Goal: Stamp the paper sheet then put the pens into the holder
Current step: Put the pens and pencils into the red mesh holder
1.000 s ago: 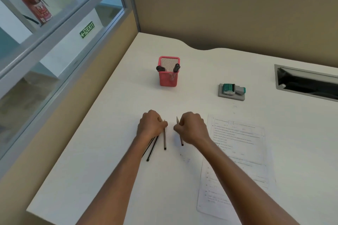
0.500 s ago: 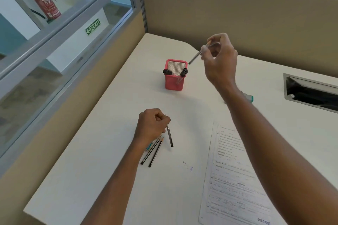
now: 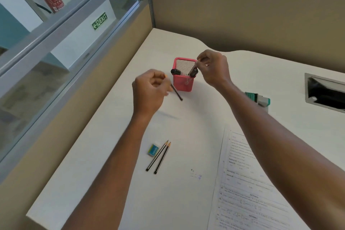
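Observation:
A red mesh pen holder (image 3: 183, 82) stands on the white desk with two black markers (image 3: 175, 71) sticking out of it. My right hand (image 3: 214, 70) hovers at the holder's right rim, fingers pinched on a thin pen whose tip points into the holder. To the left of the holder, my left hand (image 3: 149, 91) is raised above the desk and closed on a dark pencil (image 3: 176, 92) that slants down to the right. Two more pencils (image 3: 158, 157) lie side by side on the desk nearer to me. The printed paper sheet (image 3: 242, 183) lies at the lower right.
A small blue eraser (image 3: 153, 150) lies left of the two pencils. The green and grey stamp (image 3: 258, 99) sits behind my right forearm. A cable slot (image 3: 324, 93) is cut into the desk at far right. Tan partition walls close the desk at back and left.
My left hand has lifted a pencil off the desk and moved up toward the holder. My right hand has come down with its pen from above to the holder's rim.

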